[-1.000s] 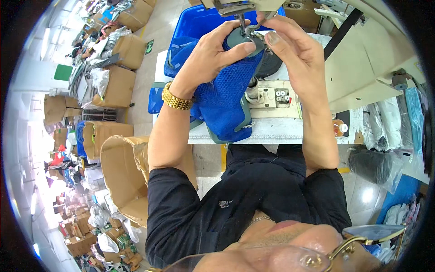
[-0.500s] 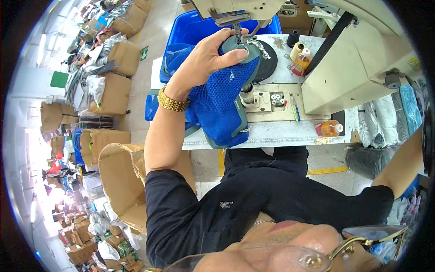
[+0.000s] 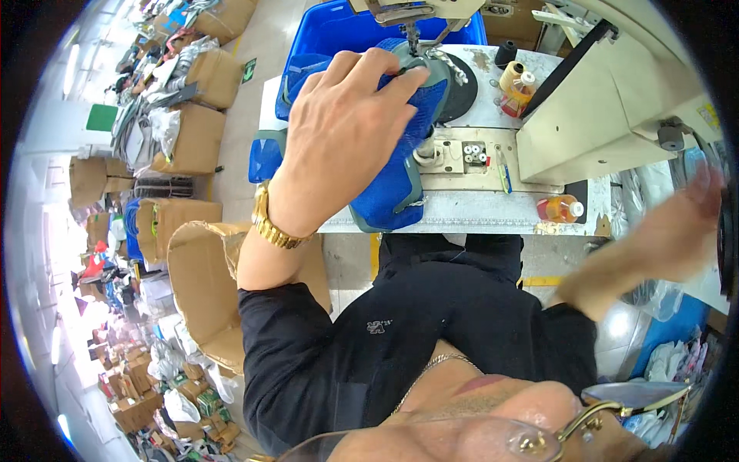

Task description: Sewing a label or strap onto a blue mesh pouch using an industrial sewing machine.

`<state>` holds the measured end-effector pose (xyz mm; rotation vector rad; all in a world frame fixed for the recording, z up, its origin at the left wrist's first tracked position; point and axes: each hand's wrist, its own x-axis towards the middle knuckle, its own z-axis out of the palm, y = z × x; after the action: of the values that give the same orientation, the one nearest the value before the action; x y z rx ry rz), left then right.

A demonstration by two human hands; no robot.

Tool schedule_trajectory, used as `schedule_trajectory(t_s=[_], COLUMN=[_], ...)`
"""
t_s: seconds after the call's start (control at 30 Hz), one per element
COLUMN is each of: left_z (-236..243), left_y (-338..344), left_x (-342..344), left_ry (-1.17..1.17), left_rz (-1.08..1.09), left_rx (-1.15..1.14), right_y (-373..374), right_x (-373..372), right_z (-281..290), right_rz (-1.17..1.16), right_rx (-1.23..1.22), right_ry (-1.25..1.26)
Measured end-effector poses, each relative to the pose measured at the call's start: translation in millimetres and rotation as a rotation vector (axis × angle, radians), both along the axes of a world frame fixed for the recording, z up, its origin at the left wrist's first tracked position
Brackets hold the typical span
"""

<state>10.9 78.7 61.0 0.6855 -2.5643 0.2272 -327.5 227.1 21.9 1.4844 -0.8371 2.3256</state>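
Under the needle and presser foot point(image 3: 413, 38) of a cream sewing machine point(image 3: 593, 131) lies a blue mesh shoe upper point(image 3: 389, 192) with grey-green trim. My left hand point(image 3: 350, 127), with a gold watch at the wrist, is closed over the upper close to the needle. Its bent fingers and thumb press on the trimmed edge, and the back of the hand hides part of the mesh. Over at the far right, my right hand point(image 3: 681, 223) is beside the dark handwheel point(image 3: 726, 239). Motion smears its fingers, so I cannot tell whether it touches the wheel.
Behind the work stands a blue bin point(image 3: 319, 35). Thread cones point(image 3: 510, 75) and an orange bottle point(image 3: 517, 94) are beside the machine arm. Another bottle point(image 3: 560, 209) lies near the table's front edge, with a small snipper point(image 3: 504, 173) on the bed. An open carton point(image 3: 202, 292) stands left.
My left hand has rolled over the upper, its back now facing up and fingers more bent. My right hand has come into view beside the handwheel, its forearm swung inward.
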Motion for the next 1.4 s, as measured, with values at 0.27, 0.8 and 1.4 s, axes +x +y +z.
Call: schedule_trajectory(t_s=[0.27,0.8,1.4], left_z=[-23,-29,-31], left_y=[-15,-37,-66], left_x=[-26,-20,-12], left_ry=[0.266,0.564,0.555], left_rz=[0.081,0.026,-0.115], left_rx=[-0.029,0.313,0.518], right_y=[-132,-146,-145], right_x=[141,150,164], right_z=[-79,-61,-59], right_rz=[0.801,1.429,1.149], right_rx=[0.953,0.698,0.733], right_ry=[-0.247,-0.568,-0.551])
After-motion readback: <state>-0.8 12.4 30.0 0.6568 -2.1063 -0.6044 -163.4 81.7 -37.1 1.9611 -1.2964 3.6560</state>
